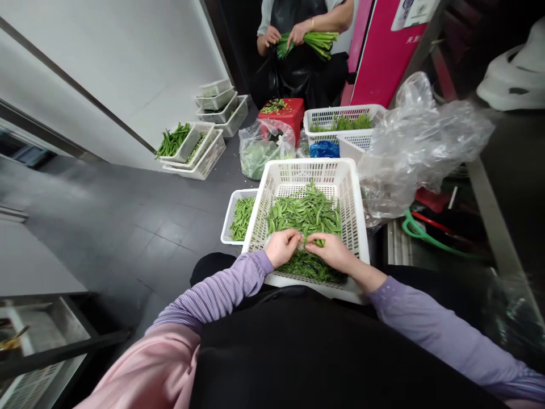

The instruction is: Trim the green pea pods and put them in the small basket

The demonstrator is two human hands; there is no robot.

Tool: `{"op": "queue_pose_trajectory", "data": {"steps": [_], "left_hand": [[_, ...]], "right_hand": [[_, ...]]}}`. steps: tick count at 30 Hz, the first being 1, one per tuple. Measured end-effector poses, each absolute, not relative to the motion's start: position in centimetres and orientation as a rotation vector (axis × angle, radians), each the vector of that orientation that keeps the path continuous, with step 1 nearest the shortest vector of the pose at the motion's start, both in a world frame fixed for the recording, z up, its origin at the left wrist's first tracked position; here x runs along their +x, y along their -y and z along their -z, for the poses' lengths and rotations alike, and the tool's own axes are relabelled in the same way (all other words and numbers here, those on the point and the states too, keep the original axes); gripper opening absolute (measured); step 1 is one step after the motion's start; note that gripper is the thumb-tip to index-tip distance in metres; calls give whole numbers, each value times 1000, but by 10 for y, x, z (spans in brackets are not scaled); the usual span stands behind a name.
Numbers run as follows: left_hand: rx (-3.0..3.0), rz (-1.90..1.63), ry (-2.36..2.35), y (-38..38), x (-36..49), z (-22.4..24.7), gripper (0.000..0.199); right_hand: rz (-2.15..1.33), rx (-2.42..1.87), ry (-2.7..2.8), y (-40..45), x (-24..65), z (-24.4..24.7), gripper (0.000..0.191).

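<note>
A large white basket [360,227] stands in front of me, with green pea pods [304,210] heaped in its far and middle part. Thin green trimmings [313,267] lie at its near end. Over the pods, my left hand [283,247] is closed in a pinch, and whatever its fingertips hold is too small to make out. Close beside it, my right hand [330,250] has its fingers curled round green pods. The fingertips of both hands nearly meet. To the left of the large basket, a smaller white basket [225,227] holds more pods.
Across from me a person's hands [293,35] hold a bundle of green stalks above a red stool [289,122]. Plastic bags [259,153] and a white basket [378,111] stand beyond mine. Stacked baskets [204,162] line the wall. A clear bag [400,153] bulges at right.
</note>
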State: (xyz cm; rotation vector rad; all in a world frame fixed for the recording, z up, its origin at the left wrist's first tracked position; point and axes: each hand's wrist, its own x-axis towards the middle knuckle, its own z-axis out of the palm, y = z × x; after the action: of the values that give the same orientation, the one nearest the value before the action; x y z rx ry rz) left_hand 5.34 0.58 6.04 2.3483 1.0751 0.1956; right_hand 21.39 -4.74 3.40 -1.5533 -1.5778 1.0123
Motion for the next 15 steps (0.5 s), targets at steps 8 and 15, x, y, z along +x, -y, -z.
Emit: {"op": "queue_pose_trajectory", "data": {"steps": [8,15], "left_hand": [[2222,697,-1297,-25,33,11,37],[2234,594,-1417,-55,59,36,31]], "right_hand": [[-1124,-1114,326,27,255,-50,23],[-1462,-1177,434,27,248,-44,20]]}}
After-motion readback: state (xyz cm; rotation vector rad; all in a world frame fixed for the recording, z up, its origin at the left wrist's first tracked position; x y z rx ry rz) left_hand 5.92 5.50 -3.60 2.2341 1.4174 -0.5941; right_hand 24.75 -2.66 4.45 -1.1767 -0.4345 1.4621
